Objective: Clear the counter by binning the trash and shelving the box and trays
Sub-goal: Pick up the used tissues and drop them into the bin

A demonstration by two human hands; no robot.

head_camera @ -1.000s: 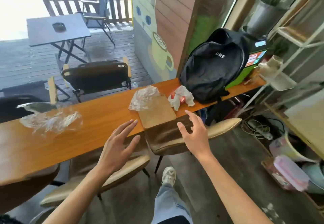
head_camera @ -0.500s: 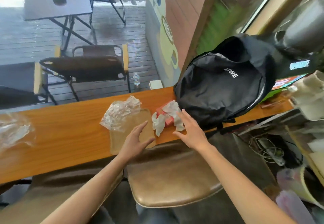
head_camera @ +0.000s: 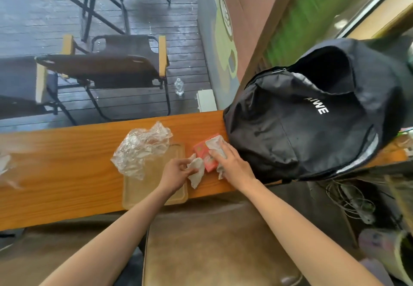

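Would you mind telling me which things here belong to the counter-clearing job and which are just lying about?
Job: crumpled tissue in the left hand; pink box under the right hand; clear plastic wrap; tray.

Lying about: black backpack; folding chair; bottle on the deck.

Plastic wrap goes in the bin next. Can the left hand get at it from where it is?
Probably yes: the crumpled plastic wrap lies unobstructed beside the left hand, though its fingers already pinch a tissue.

The small red box (head_camera: 206, 159) is partly hidden under white crumpled tissues (head_camera: 216, 144) and the right hand (head_camera: 232, 165). At nine o'clock, clear crinkly plastic (head_camera: 6, 165) is blurry and cut off.
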